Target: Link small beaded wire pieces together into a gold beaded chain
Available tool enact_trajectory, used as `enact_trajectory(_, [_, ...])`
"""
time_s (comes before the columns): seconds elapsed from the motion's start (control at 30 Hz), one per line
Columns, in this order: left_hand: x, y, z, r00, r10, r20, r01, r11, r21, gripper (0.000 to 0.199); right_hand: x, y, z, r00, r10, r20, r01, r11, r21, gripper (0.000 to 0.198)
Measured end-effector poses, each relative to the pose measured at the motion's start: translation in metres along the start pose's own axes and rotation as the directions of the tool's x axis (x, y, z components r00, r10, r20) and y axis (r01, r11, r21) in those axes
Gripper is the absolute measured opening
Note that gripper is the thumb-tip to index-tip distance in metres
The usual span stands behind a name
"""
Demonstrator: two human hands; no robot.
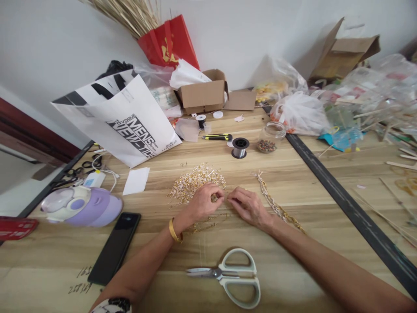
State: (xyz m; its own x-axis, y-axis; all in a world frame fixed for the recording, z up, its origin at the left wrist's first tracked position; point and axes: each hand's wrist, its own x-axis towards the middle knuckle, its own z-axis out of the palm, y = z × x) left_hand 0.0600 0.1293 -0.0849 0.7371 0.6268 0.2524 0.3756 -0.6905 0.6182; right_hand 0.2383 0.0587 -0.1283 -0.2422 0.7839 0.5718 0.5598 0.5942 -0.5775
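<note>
My left hand [206, 199], with a gold bracelet [175, 231] at its wrist, is closed in a pinch at the near right edge of a pile of small gold and clear beads [195, 180]. Something gold shows among its fingers, too small to name. Facing it across a narrow gap, my right hand [249, 208] is also pinched; any thing between its fingertips is too fine to see. A thin beaded strand [211, 224] lies just below my left hand. Right of my right hand rests a bundle of gold and silver beaded strands [275, 204].
White-handled scissors [239, 276] lie nearest me. A phone [114, 248] and a purple bottle [87, 208] are at left. Beyond the pile are a wire spool [240, 148], a yellow-black cutter [216, 137], a bead jar [270, 138] and a white paper bag [130, 117].
</note>
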Motion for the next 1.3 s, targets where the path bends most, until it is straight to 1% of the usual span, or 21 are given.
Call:
enact_trajectory(0.2, [0.0006, 0.0002, -0.0005, 1.0, 0.003, 0.009, -0.004, 1.0, 0.025, 0.011, -0.0033, 0.0052, 0.0019, 1.0, 0.016, -0.01, -0.017, 0.999, -0.048, 0.013])
enact_trajectory(0.43, [0.0007, 0.0008, 0.0, 1.0, 0.015, 0.018, -0.016, 0.999, 0.052, 0.012, -0.0073, 0.0051, 0.004, 0.997, 0.063, 0.038, -0.053, 0.972, -0.228, 0.02])
enact_trajectory(0.73, [0.0015, -0.0015, 0.0014, 0.999, 0.027, 0.03, -0.029, 0.998, 0.062, 0.011, -0.0047, 0.0034, 0.0023, 0.993, 0.079, 0.086, -0.063, 0.983, -0.173, 0.022])
enact_trajectory(1.0, [0.0013, -0.0011, 0.0012, 0.999, 0.021, 0.04, -0.024, 0.997, 0.069, 0.011, -0.0043, 0.0026, 0.0018, 0.992, 0.105, 0.063, -0.094, 0.983, -0.161, 0.021])
enact_trajectory(1.3, [0.0024, -0.0027, 0.0014, 0.999, 0.011, 0.049, -0.014, 0.998, 0.058, 0.012, -0.0041, 0.0051, 0.0021, 0.995, 0.082, 0.057, -0.071, 0.983, -0.172, 0.018])
